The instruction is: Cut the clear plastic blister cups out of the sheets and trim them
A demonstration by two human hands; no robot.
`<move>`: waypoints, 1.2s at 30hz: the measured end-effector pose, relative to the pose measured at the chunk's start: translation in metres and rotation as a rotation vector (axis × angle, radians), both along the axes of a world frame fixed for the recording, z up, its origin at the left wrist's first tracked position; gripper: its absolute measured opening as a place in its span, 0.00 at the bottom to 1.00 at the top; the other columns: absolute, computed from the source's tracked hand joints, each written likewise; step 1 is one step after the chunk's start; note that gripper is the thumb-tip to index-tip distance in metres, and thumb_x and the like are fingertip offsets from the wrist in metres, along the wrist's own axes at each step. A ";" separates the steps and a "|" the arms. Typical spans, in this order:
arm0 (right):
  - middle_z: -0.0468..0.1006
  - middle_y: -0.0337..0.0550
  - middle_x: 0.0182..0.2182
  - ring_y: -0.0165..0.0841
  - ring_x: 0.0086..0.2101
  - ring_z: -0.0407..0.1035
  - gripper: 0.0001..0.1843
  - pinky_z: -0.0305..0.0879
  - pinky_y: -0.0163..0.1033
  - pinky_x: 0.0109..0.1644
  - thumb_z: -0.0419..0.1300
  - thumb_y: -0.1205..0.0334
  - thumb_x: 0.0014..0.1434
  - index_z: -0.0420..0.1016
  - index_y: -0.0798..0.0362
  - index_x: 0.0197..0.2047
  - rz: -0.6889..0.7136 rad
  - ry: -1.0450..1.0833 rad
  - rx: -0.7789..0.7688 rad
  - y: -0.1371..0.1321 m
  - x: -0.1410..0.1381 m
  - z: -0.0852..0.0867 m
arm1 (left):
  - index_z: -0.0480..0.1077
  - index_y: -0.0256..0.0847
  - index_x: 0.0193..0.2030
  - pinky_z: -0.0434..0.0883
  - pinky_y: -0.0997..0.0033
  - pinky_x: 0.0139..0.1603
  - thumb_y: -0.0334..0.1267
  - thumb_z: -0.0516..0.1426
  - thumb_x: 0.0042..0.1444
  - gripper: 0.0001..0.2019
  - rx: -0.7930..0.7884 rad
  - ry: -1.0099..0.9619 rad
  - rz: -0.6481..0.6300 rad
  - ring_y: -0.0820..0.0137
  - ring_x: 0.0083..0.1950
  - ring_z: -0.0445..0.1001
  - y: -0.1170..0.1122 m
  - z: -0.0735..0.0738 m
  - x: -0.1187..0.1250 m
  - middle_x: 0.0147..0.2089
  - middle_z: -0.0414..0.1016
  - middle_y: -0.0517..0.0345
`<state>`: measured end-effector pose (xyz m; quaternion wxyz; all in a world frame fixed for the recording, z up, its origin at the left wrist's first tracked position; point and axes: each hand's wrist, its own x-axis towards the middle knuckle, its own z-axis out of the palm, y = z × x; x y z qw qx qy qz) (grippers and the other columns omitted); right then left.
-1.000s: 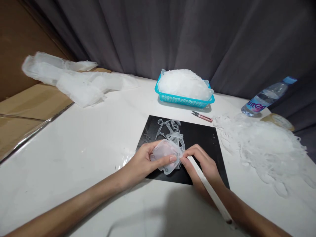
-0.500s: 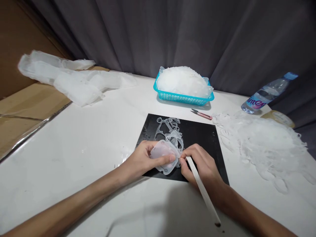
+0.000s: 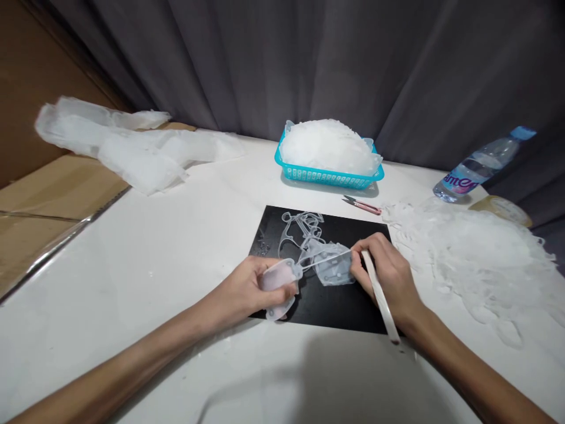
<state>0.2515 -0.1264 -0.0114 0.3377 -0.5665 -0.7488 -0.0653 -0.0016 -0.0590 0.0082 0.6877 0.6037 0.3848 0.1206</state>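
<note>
My left hand (image 3: 251, 288) is closed round a translucent moulded plastic piece (image 3: 278, 277) over the black mat (image 3: 335, 303). My right hand (image 3: 388, 274) pinches a thin strip of translucent trim (image 3: 329, 259) stretched out from that piece, and it also grips a long white stick tool (image 3: 380, 297) that runs back along my wrist. A second translucent piece (image 3: 334, 266) hangs between the hands. A tangle of peeled trim loops (image 3: 300, 227) lies on the far part of the mat.
A teal basket (image 3: 329, 175) heaped with translucent pieces stands behind the mat. Pink snips (image 3: 362, 204) lie beside it. A big pile of trim scraps (image 3: 477, 253) fills the right, with a water bottle (image 3: 481, 168) beyond. Plastic bags (image 3: 123, 144) and cardboard (image 3: 53, 194) are on the left.
My right hand has pulled away to the right and up, drawing a strip of trim out from the piece. My left hand has stayed in place, gripping the piece.
</note>
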 end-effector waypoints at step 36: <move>0.77 0.46 0.41 0.36 0.40 0.72 0.22 0.73 0.43 0.44 0.65 0.69 0.66 0.70 0.53 0.62 0.344 0.156 0.000 -0.033 -0.024 0.010 | 0.76 0.37 0.37 0.63 0.77 0.30 0.47 0.65 0.63 0.14 -0.181 -0.162 -0.110 0.75 0.30 0.70 -0.005 0.010 0.007 0.31 0.77 0.60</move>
